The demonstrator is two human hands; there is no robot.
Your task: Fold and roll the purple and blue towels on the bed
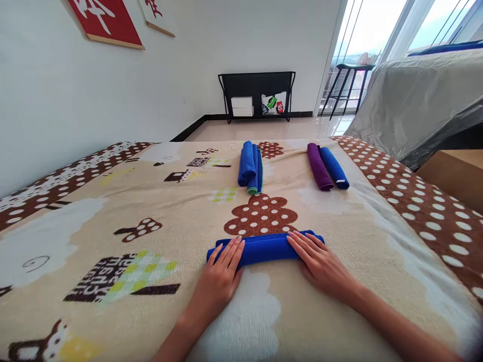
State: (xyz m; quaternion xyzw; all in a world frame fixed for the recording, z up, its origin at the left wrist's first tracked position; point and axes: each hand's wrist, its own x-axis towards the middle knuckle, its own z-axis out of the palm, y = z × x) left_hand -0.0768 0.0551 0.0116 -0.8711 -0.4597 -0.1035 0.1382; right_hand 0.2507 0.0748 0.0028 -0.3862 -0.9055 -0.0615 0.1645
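Note:
A dark blue towel [266, 249], mostly rolled up, lies crosswise near me on a patterned blanket [181, 216]. Over its left end lies my left hand [221, 274], open, with the fingers stretched out on the cloth. On the other end rests my right hand [320, 261], also open, its fingers flat and pointing forward and left. A narrow flap of the same towel shows along the roll's far side. Farther off, several rolled blue towels [248, 161] are stacked together, one with green edging. To their right a purple rolled towel [319, 167] sits beside a blue rolled towel [334, 167].
Brown dotted borders run along both sides of the blanket. Beyond its far edge, a black rack [257, 85] holds white boxes and a printed cushion. At the right are a cardboard box [455, 173], a plastic-covered piece [422, 95] and a black stool [349, 83].

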